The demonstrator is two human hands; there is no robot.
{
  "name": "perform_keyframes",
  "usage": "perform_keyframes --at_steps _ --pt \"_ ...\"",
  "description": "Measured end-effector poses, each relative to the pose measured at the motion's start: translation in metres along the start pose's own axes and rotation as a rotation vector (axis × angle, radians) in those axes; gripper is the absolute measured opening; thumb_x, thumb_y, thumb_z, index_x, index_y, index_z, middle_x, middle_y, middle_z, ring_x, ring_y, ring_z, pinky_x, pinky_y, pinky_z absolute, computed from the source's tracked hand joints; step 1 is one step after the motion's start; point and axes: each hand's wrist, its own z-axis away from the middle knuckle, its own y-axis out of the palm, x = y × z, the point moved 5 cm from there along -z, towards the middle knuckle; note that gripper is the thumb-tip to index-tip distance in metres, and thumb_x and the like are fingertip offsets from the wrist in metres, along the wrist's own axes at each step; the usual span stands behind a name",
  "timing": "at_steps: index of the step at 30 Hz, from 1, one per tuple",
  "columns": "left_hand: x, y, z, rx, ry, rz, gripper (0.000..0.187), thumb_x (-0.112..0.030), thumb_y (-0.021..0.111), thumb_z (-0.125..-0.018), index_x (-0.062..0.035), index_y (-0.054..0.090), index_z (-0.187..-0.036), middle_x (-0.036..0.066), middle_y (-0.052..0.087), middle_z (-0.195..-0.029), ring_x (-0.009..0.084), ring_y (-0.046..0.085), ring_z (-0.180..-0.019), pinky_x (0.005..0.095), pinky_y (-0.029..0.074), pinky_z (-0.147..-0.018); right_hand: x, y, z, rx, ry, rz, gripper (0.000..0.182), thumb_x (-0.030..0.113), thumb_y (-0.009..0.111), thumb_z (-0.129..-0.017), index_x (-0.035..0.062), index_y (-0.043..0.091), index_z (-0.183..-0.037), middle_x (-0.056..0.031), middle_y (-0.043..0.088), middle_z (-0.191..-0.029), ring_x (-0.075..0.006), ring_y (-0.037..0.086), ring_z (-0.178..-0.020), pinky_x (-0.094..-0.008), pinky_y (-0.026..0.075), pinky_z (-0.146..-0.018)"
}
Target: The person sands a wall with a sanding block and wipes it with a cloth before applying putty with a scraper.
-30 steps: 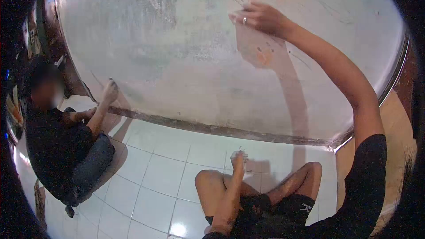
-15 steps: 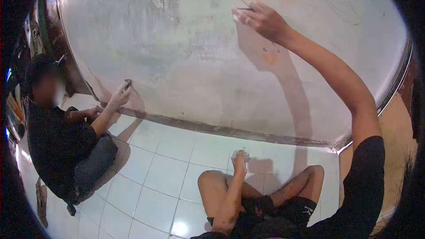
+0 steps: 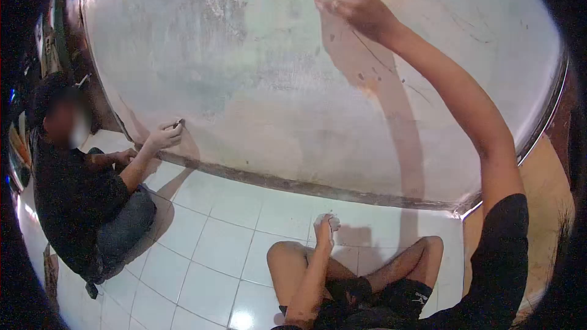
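Grey, stained plaster wall [image 3: 257,85] filled the view. Raised high, the right hand [image 3: 354,9] pressed against it, fingers bunched around something too small to identify. Lower, the left hand [image 3: 324,227] rested fisted on white floor tiles [image 3: 226,238] beside a bare knee. Left of them, a seated co-worker's hand [image 3: 164,136] touched the wall's base.

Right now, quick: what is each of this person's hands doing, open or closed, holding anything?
Left hand: closed in a fist above the knee; what it holds cannot be told.
Right hand: raised, fingers curled against the wall; any object is hidden.
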Motion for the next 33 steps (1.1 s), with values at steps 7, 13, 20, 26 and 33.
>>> perform_keyframes --at_steps 7,13,20,26,33 --pt "-0.002 -0.004 0.004 -0.011 -0.001 -0.033 0.015 -0.021 0.055 -0.085 -0.0063 0.060 -0.087 0.008 0.061 -0.071 0.0190 0.060 -0.061 0.0299 0.048 -0.054 0.034 0.006 0.034 -0.052 -0.202 -0.109 0.035 0.012 0.058 -0.079 0.0096 0.058 -0.114 0.0018 0.061 -0.090 -0.0160 0.054 -0.076 -0.0266 0.049 -0.063" --pt "-0.021 0.003 0.020 -0.092 0.056 0.083 0.010 -0.015 0.055 -0.084 -0.0055 0.058 -0.084 0.007 0.060 -0.069 0.0171 0.058 -0.057 0.0280 0.047 -0.051 0.004 0.009 0.000 0.006 0.000 -0.007 0.036 0.011 0.057 -0.078 0.0093 0.060 -0.114 0.0020 0.062 -0.093 -0.0152 0.056 -0.085 -0.0255 0.049 -0.071" --pt "0.005 -0.006 0.001 0.033 0.041 0.075 0.010 -0.014 0.055 -0.083 -0.0048 0.059 -0.086 0.006 0.058 -0.067 0.0171 0.059 -0.057 0.0284 0.048 -0.051 -0.009 0.009 -0.006 0.106 -0.027 0.035 0.037 0.012 0.059 -0.078 0.0064 0.060 -0.114 0.0023 0.062 -0.100 -0.0141 0.056 -0.084 -0.0245 0.049 -0.074" --pt "-0.011 -0.008 0.012 -0.052 0.005 0.046 0.015 -0.017 0.054 -0.084 -0.0031 0.060 -0.087 0.010 0.062 -0.072 0.0213 0.061 -0.062 0.0327 0.050 -0.055 0.028 0.013 0.026 0.016 -0.186 -0.071 0.036 0.011 0.060 -0.076 0.0064 0.061 -0.111 0.0010 0.061 -0.095 -0.0154 0.057 -0.084 -0.0263 0.050 -0.073" --pt "0.002 -0.006 0.007 -0.008 0.017 0.065 0.013 -0.017 0.054 -0.085 -0.0052 0.058 -0.090 0.010 0.062 -0.074 0.0192 0.060 -0.060 0.0295 0.050 -0.053 0.014 0.012 0.002 -0.121 0.108 0.093 0.028 0.010 0.062 -0.075 0.0070 0.062 -0.103 -0.0006 0.063 -0.086 -0.0162 0.058 -0.082 -0.0286 0.049 -0.068"
